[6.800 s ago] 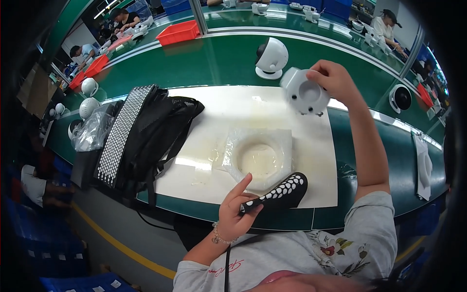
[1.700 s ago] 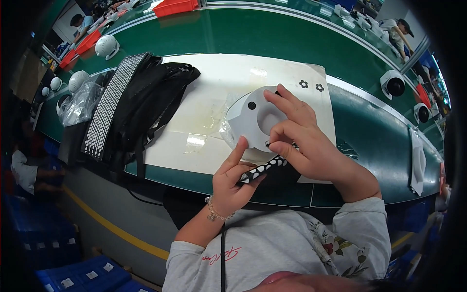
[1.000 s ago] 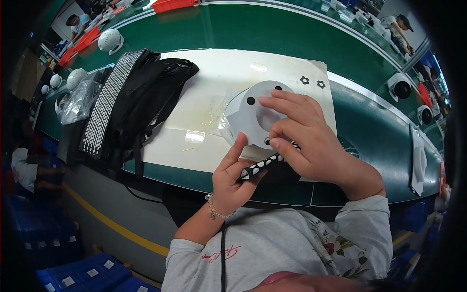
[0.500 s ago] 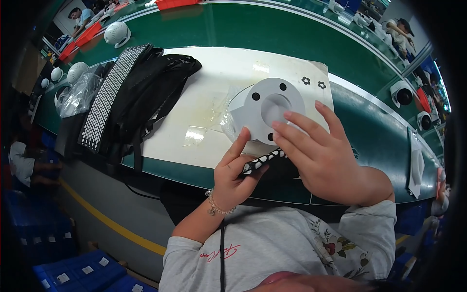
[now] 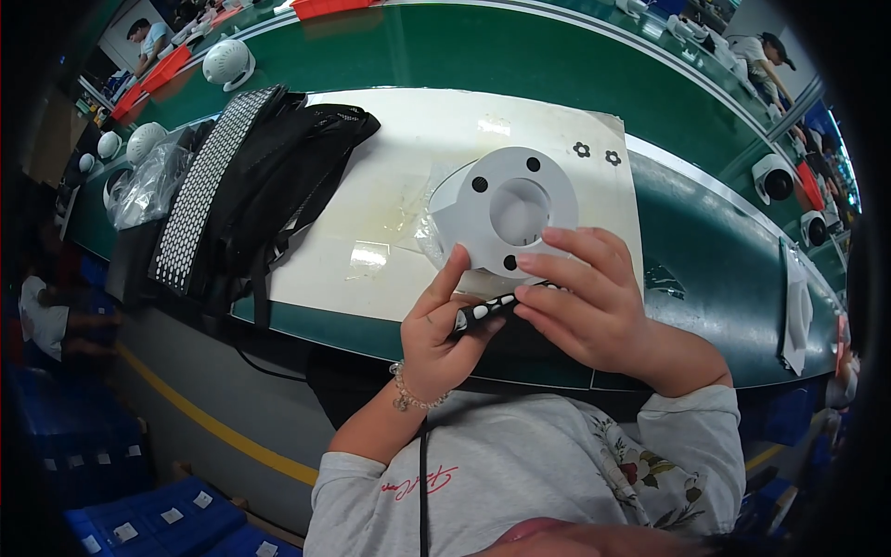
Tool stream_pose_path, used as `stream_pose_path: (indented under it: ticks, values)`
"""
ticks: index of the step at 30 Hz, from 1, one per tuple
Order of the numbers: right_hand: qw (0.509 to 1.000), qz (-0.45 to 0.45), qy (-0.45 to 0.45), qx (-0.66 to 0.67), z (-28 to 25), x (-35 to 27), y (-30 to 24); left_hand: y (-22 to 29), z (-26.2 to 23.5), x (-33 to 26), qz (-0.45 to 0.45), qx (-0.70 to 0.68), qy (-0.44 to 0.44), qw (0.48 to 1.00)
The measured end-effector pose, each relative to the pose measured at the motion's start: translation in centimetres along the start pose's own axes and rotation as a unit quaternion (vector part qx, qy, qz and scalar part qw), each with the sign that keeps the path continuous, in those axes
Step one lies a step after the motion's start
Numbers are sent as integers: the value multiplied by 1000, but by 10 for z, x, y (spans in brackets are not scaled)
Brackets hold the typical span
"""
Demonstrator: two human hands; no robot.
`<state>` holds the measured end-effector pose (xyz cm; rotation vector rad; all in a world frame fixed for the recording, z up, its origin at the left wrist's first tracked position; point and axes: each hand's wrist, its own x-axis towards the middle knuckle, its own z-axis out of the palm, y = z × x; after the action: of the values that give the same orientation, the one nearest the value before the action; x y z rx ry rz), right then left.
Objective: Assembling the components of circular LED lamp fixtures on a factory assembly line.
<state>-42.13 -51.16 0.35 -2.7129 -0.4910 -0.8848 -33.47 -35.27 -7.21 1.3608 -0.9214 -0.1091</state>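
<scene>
Both hands close around the black dotted handle; the white round housing lies just beyond, nearer the right hand than the left hand.

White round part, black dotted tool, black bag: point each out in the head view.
white round part (image 5: 497, 243): head view, flat face left of its centre recess.
black dotted tool (image 5: 484, 313): head view, strip showing between the hands.
black bag (image 5: 278, 176): head view, middle of the fabric.

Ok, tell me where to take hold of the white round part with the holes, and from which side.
Probably by the outer rim of the white round part, from its far side. Its flat holed face tilts up toward the person, and the right hand and left hand already crowd its near edge, so the far rim stays free.
</scene>
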Motion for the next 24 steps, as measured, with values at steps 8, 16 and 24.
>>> stream_pose_path:
  ticks: [8, 16, 24]
  values:
    - [998, -37, 41, 16, 1, -11, 0, 0, 0, 1, 27, 28, 5, 999]
    - [930, 254, 46, 260, -1, -4, 38, -1, 0, 2, 65, 62, 2, 996]
    - [965, 185, 76, 167, -1, -11, 37, 1, 1, 2, 66, 92, 4, 994]
